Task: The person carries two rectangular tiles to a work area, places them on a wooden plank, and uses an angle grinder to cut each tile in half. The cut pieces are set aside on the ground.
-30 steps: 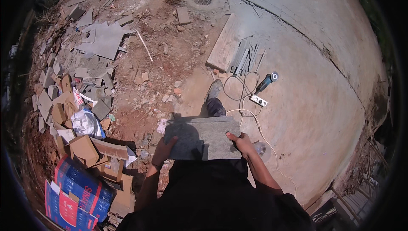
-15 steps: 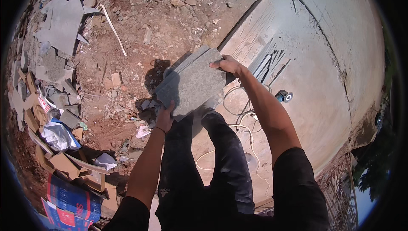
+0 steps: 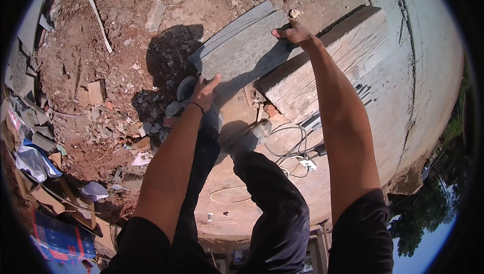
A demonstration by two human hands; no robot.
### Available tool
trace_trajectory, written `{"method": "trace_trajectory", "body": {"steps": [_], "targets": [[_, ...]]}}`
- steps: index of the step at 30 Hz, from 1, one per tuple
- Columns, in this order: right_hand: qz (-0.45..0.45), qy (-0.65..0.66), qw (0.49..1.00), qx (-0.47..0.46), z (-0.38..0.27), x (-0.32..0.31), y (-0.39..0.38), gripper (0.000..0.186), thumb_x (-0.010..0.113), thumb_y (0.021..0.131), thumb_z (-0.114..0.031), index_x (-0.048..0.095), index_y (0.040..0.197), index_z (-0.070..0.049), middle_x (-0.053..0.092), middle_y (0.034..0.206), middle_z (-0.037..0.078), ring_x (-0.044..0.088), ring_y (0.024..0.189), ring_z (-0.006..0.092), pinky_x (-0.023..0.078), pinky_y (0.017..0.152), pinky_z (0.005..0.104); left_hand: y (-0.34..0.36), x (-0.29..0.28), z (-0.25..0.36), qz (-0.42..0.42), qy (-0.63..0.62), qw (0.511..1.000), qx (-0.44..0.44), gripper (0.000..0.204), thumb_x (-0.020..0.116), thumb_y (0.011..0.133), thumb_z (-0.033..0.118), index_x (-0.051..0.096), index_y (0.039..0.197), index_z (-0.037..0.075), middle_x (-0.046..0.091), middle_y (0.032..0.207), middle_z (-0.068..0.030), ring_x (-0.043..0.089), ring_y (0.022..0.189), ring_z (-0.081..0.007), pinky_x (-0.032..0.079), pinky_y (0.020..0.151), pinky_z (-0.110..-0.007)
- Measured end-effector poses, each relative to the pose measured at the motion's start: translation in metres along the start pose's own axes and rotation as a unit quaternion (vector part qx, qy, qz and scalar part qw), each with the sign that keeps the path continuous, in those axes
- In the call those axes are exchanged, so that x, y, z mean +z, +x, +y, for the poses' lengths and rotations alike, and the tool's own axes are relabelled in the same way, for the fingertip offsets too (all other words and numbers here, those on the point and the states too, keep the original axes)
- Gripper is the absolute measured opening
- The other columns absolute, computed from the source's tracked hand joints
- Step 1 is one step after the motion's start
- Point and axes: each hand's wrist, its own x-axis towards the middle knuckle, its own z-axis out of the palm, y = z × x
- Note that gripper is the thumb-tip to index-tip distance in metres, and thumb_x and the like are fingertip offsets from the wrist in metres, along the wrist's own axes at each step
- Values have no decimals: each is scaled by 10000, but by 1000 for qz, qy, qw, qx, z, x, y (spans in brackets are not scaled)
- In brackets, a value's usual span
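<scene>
The left hand (image 3: 204, 94) and right hand (image 3: 297, 33) grip a stack of grey tiles (image 3: 242, 47) by opposite ends, thumbs on top. The stack is over the left edge of the concrete floor (image 3: 408, 123). Along that edge, just beside the tiles, lies a pale block (image 3: 353, 47), partly hidden by the right forearm. A blue-and-red carton (image 3: 63, 238) with printed letters lies lower left; a white power strip (image 3: 307, 164) sits nearer the block.

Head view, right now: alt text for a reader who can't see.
A person's left hand and right hand hold flat grey slabs at opposite ends near rubble-strewn dirt. A long pale block lies at right, a white power strip lower in the picture.
</scene>
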Motion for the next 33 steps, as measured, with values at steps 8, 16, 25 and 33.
{"method": "trace_trajectory", "body": {"steps": [8,16,25,33], "targets": [[165,-245,947,129,-39,50,-48,1022,715,648,-751,542,1202,90,585,1215,294,607,1102,412,496,942,437,0,20,-40,127,-42,990,52,695,781,798,500,607,1154,-72,643,1014,-126,587,886,-208,469,782,-349],[259,-286,908,164,-55,46,-98,671,745,773,-556,648,1105,19,669,1109,201,659,1048,335,496,932,420,-38,62,0,93,-112,981,-129,727,767,832,468,468,1329,30,467,1294,-109,481,1141,-293,410,1024,-473],[306,-188,933,4,-87,95,-146,557,724,809,-369,574,1218,-22,606,1152,195,561,1149,358,382,1016,478,-80,42,4,112,-31,993,-4,522,730,880,341,559,1259,25,593,1131,-34,575,905,-196,475,751,-368],[358,130,924,38,-43,91,-266,516,755,781,-358,602,1121,-1,604,1028,193,598,1018,361,475,864,450,-215,76,116,-69,-1,933,354,319,679,888,91,587,1183,13,654,1081,-81,624,952,-161,486,852,-298]]}}
